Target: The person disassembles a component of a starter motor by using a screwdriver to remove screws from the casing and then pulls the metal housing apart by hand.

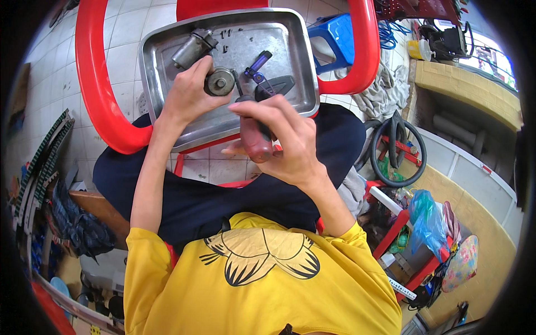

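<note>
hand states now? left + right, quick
Left hand: closed on the small grey motor over the metal tray.
Right hand: closed around the dark red screwdriver handle.

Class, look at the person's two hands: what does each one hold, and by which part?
The right hand grips a screwdriver by its dark red handle. The left hand holds a small grey motor around its round end, over the metal tray.

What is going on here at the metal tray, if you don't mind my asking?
A seated person in a yellow shirt works over a metal tray resting on a red chair. The left hand grips a small grey motor assembly lying in the tray. The right hand holds a screwdriver by its dark red handle, tip pointed toward the motor. A purple-handled tool lies loose in the tray.
</note>
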A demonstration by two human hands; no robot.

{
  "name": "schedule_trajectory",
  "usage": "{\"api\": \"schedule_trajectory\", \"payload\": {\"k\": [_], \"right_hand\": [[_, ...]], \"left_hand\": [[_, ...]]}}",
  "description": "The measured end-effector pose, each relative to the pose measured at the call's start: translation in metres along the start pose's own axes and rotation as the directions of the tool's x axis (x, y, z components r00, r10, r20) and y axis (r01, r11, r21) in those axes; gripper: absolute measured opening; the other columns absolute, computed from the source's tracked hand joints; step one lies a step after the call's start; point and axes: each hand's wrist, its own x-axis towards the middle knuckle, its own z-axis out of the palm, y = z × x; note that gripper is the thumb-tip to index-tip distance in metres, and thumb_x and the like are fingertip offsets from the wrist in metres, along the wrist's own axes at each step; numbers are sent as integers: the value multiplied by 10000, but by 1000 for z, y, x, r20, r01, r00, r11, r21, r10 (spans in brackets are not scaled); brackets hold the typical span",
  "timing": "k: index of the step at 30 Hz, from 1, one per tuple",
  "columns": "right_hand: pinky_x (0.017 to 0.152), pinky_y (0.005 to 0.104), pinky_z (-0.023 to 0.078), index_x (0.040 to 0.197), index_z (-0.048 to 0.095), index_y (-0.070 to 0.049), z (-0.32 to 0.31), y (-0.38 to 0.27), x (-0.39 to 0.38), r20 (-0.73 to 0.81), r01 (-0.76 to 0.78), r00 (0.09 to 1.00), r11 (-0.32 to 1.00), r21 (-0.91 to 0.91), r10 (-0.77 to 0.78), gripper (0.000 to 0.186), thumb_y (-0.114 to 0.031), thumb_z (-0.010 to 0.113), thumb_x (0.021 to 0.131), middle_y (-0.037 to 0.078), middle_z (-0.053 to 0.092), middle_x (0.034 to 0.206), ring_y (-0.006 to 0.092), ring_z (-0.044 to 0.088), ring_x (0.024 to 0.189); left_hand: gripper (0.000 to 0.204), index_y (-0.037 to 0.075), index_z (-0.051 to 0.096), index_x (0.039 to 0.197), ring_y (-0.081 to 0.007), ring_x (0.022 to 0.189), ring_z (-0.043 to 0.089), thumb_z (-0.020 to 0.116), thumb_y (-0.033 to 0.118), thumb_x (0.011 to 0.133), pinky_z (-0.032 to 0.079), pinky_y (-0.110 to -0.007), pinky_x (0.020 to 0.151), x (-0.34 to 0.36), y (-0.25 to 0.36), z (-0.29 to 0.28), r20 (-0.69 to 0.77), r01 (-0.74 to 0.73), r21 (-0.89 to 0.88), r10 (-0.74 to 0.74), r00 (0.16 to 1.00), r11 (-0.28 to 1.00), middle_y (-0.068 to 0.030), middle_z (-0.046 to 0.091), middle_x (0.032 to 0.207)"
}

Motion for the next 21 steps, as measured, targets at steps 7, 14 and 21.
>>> {"api": "schedule_trajectory", "payload": {"k": [7, 14, 21], "right_hand": [[747, 356, 568, 1271, 600, -79, -11, -18, 3, 171, -154, 973, 988, -15, 154, 549, -50, 852, 784, 122, 662, 1214, 294, 689, 978], [681, 365, 550, 1296, 629, -112, 2, -20, 5, 121, -162, 984, 937, 311, 130, 554, -37, 793, 772, 114, 623, 1185, 269, 690, 910], [619, 344, 540, 1182, 694, -135, 4, -32, 6, 177, -107, 981, 988, 114, 85, 473, -70, 819, 730, 40, 668, 1113, 220, 687, 759]], "left_hand": [[487, 1, 531, 950, -364, 741, 653, 892, 139, 655, 525, -436, 672, 7, -2, -8, 76, 11, 4, -11, 997, 1000, -168, 620, 814], [520, 1, 525, 977, -383, 804, 679, 896, 138, 639, 531, -432, 701, 8, -9, -13, 115, 17, -10, -16, 993, 1000, -190, 652, 875], [514, 3, 526, 958, -358, 751, 649, 904, 151, 642, 528, -412, 692, 12, -11, -18, 128, 2, -29, 1, 992, 1000, -175, 635, 839]]}}
